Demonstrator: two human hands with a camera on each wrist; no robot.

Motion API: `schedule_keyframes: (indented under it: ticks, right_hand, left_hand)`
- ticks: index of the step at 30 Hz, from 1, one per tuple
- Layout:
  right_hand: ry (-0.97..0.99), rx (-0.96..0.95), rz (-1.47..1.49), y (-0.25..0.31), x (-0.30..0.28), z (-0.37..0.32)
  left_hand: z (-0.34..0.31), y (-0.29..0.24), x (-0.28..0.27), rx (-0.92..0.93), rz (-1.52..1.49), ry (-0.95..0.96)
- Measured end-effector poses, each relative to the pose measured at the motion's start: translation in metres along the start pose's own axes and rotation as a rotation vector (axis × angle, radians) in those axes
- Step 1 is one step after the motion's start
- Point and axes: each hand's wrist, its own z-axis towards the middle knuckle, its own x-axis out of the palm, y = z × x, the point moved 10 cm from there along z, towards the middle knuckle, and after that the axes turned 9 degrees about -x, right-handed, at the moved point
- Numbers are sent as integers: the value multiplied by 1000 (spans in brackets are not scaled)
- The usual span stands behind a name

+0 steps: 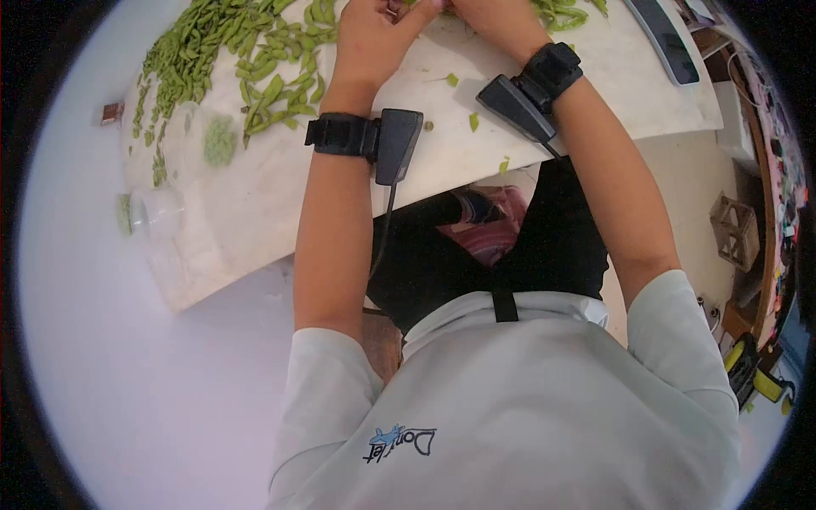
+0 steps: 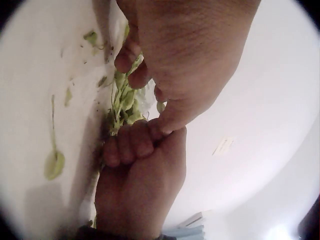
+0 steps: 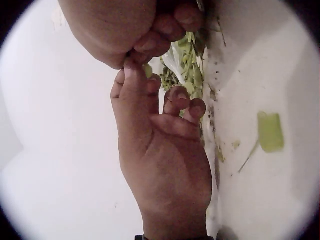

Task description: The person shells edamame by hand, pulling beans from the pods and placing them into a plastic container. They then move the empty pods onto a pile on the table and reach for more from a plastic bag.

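Observation:
My left hand [image 1: 372,38] and right hand [image 1: 501,25] meet at the top of the head view over the table. In the right wrist view a small green soybean pod [image 3: 147,70] shows between the left hand's [image 3: 170,155] thumb and fingers, its other fingers loosely bent. The right hand [image 3: 117,27] has its fingers curled tight, thumb tip meeting the left thumb at the pod. In the left wrist view the left hand [image 2: 195,55] is above and the right hand [image 2: 142,185] below. The fingers hide most of the pod.
Many green soybean pods [image 1: 191,59] are spread over the pale table [image 1: 255,212] at left. Clear plastic cups [image 1: 161,211] stand by its left edge; a phone [image 1: 663,38] lies at the upper right. Stray leaf bits [image 1: 473,122] dot the tabletop. A wooden crate [image 1: 735,231] is beyond.

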Motion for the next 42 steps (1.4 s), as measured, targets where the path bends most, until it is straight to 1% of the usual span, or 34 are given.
schedule_keyframes:
  ticks: [3, 6, 9, 11, 12, 14, 17, 20, 21, 24, 27, 33, 39, 42]
  right_hand:
    - [7, 9, 10, -5, 1, -1]
    - [-2, -4, 17, -1, 2, 0]
    - [14, -2, -25, -2, 2, -2]
    - [50, 15, -51, -3, 4, 0]
    - [37, 9, -32, -2, 3, 1]
    - [12, 2, 7, -1, 3, -1]
    - [19, -6, -30, -1, 2, 0]
    - [36, 43, -33, -4, 4, -2]
    - [31, 25, -42, -4, 4, -2]
    - [15, -12, -37, -3, 3, 1]
    - [13, 2, 12, -3, 5, -2]
    - [21, 23, -10, -3, 3, 0]
    - [4, 20, -5, -2, 1, -1]
    - [1, -3, -29, -4, 1, 0]
  left_hand:
    - [1, 4, 2, -65, -20, 33]
    - [2, 7, 2, -36, -62, 56]
    - [2, 7, 4, -69, -84, 68]
    - [2, 6, 1, -57, -8, 51]
    - [2, 4, 1, -51, 29, 44]
    - [1, 6, 3, -79, -19, 47]
    - [1, 5, 3, -82, -44, 42]
    - [0, 5, 5, -100, -62, 57]
    - [0, 5, 5, -110, -70, 63]
    - [1, 0, 2, -33, -2, 39]
    - [0, 1, 2, -40, -15, 73]
    - [0, 3, 2, -96, -14, 42]
    - [1, 5, 1, -88, -99, 31]
    - [1, 4, 1, -92, -73, 34]
